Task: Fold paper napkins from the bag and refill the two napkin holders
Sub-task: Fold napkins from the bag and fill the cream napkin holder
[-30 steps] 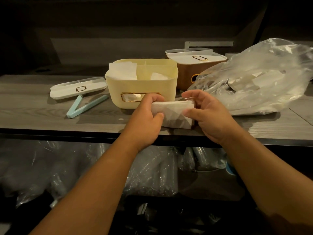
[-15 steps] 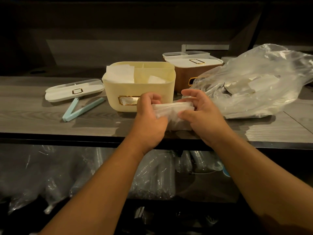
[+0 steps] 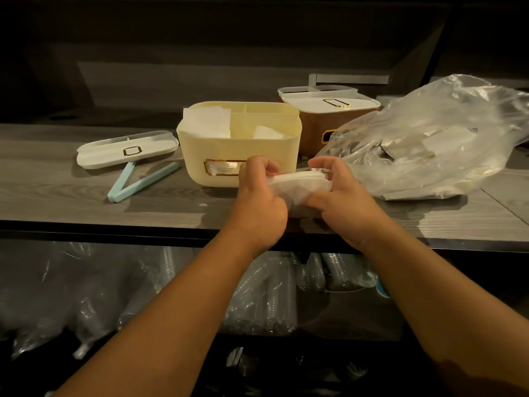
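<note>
A small stack of white paper napkins (image 3: 297, 186) is bent between both hands just above the wooden counter (image 3: 71, 196). My left hand (image 3: 259, 200) grips its left end and my right hand (image 3: 340, 196) grips its right end, fingers curled over the top. Right behind them stands the open cream napkin holder (image 3: 237, 156), with white napkins in its left compartment and a few lower in the right one. The brown napkin holder (image 3: 317, 130) with a white lid sits behind it. A clear plastic bag (image 3: 435, 141) holding napkins lies at the right.
The cream holder's white lid (image 3: 126, 149) lies on the counter at the left, with a light blue bag clip (image 3: 137, 183) in front of it. Below the counter edge, a shelf holds plastic-wrapped stacks of cups (image 3: 266, 293).
The napkin stack has been bent over, so it now looks thinner and curved. Both hands have closed in on it and rotated slightly.
</note>
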`<state>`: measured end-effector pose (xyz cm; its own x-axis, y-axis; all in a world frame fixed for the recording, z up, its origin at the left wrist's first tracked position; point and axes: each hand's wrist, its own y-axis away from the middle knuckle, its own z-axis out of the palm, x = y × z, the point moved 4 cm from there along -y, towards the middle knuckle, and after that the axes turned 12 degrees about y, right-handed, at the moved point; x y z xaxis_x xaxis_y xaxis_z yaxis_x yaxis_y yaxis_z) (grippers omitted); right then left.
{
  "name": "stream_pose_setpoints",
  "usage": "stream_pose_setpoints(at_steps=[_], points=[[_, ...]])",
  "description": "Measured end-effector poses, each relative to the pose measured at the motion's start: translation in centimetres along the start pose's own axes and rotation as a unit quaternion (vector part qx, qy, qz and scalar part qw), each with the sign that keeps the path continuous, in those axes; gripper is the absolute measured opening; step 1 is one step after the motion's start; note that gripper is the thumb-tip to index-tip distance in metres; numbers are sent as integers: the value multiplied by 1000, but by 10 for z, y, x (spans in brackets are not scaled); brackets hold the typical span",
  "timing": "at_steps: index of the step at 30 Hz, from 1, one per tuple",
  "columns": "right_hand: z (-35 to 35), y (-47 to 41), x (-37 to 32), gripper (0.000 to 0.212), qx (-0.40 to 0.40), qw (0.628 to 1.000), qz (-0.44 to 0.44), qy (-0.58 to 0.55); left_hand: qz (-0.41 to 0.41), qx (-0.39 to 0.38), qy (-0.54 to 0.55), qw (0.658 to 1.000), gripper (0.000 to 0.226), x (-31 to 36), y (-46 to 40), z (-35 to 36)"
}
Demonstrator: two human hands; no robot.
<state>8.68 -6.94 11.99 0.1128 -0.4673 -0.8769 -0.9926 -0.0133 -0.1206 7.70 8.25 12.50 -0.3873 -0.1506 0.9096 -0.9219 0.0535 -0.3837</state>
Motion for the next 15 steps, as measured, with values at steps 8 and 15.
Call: stream_pose_setpoints(at_steps=[8, 15], points=[[3, 7, -5, 52, -10, 999, 0, 38, -12, -32, 3, 999, 52, -4, 2, 4], [0, 9, -6, 52, 13, 999, -6, 52, -20, -2, 27, 999, 44, -6, -2, -3]])
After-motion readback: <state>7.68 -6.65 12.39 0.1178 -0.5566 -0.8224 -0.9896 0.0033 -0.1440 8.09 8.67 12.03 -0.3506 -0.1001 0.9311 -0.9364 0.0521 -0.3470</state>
